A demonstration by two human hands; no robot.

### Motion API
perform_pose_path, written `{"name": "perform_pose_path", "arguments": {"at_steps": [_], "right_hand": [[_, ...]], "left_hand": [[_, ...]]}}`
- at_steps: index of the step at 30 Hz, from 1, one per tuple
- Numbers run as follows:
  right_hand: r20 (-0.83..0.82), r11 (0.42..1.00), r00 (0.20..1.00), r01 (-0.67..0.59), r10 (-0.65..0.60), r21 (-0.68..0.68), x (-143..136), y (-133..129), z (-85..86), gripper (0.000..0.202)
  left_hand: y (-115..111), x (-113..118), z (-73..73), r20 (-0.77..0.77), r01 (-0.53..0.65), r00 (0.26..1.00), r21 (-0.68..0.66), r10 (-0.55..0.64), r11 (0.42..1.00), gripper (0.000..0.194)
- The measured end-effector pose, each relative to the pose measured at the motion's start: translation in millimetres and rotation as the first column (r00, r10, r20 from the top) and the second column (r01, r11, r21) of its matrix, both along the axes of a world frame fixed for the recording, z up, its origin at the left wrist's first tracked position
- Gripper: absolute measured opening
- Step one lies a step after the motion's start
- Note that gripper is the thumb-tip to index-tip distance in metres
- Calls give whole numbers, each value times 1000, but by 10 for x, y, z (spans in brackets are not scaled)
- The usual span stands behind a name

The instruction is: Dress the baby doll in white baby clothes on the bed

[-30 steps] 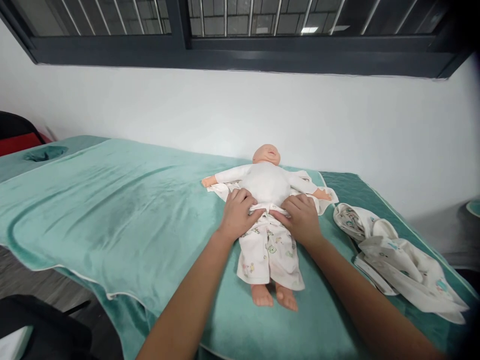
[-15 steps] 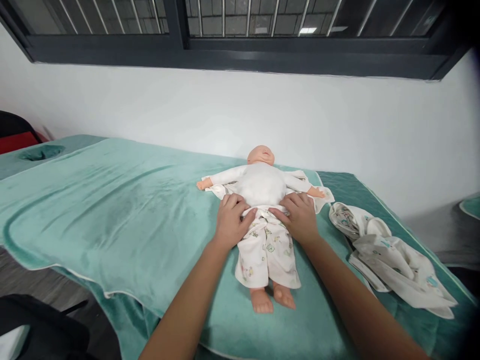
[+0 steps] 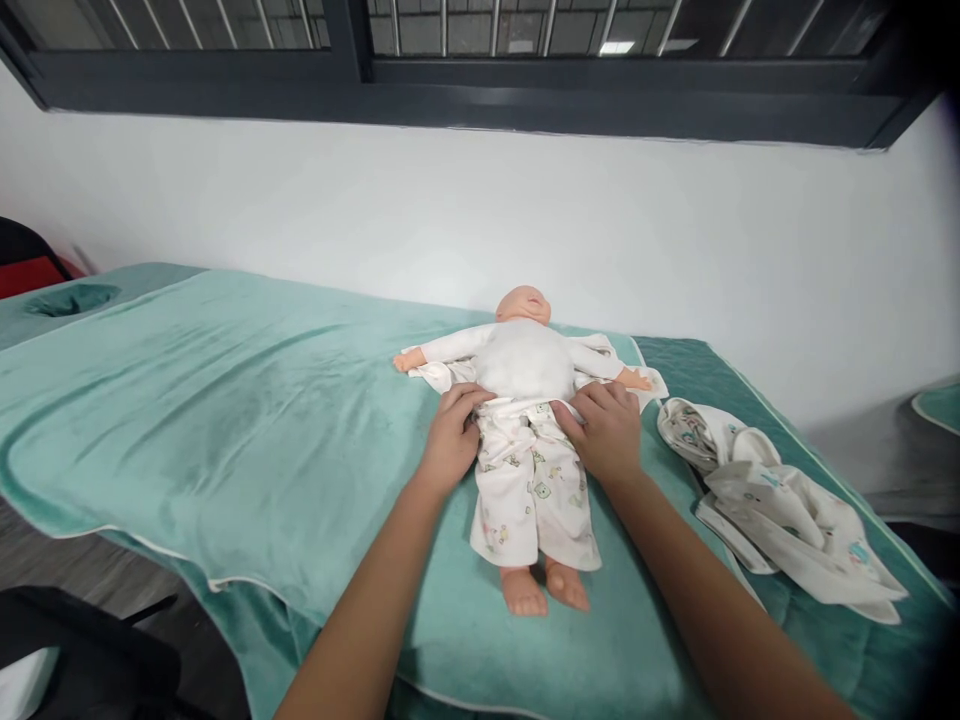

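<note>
A baby doll (image 3: 525,355) lies on its back, head toward the wall and arms spread out. It has a white long-sleeved body and white patterned trousers (image 3: 534,490), with bare feet showing below the hems. At the waist on the left, my left hand (image 3: 454,432) has its fingers curled over the trousers' waistband, the thumb hidden at the side. My right hand (image 3: 606,428) holds the waistband on the other side, its thumb lying on the front. A spread white cloth (image 3: 651,384) shows under the doll's arms.
A teal cover (image 3: 225,430) drapes over the bed and hangs past its near edge. Folded white patterned clothes (image 3: 795,520) lie to the right. A wall (image 3: 337,210) and barred window stand behind. A black object (image 3: 90,650) is at lower left.
The waistband has been drawn a little higher over the doll's belly. My left thumb has moved off the front of the trousers, and my right hand has shifted slightly right.
</note>
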State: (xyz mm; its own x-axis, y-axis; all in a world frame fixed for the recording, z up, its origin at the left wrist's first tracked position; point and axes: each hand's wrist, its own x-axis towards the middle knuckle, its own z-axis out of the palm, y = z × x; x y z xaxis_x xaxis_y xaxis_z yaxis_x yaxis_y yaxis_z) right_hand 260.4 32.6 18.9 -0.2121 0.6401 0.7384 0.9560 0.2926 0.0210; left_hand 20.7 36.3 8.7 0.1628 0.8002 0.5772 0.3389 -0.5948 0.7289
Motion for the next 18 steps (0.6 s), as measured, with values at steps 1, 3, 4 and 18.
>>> {"name": "perform_pose_path", "arguments": {"at_steps": [1,3,4,18], "right_hand": [[-3,1000,1000,5,-5,-17,2,2,4,39],[-23,998,1000,6,-8,-61,19,5,14,39],[-38,997,999,1,-4,-82,35,7,19,38],[-340,881,934,-249,109,-401,421,-34,-127,33]], "left_hand": [[10,4,-11,-22,-20,1000,18,21,1000,53],[22,13,-23,-58,-55,997,45,57,998,50],[24,17,-24,-68,-65,995,48,68,997,49],[40,17,-32,-150,-88,984,32,92,996,51]]}}
